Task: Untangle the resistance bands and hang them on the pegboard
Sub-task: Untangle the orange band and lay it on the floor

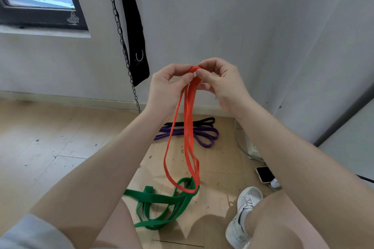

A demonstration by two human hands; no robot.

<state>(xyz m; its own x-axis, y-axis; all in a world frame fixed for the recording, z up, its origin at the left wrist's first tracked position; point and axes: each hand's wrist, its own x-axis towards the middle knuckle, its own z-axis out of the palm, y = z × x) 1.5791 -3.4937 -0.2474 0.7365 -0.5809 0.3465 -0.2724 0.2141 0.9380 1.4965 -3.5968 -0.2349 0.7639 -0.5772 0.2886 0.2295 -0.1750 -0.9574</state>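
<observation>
Here both hands pinch the orange band's (189, 127) top, left hand (169, 87) beside right hand (219, 85), likely to work out a twist; its loops dangle free, reaching the green band (162, 200) on the floor (60, 147).

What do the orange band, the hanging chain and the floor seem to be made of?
Orange band: probably rubber or latex, matte; a thin flat strip that hangs in limp loops from the left hand and right hand.
Chain: metal by the look, dark grey links with a dull sheen.
Floor: looks like pale wood or wood-look laminate, with faint grain and plank seams; I cannot tell which.
</observation>
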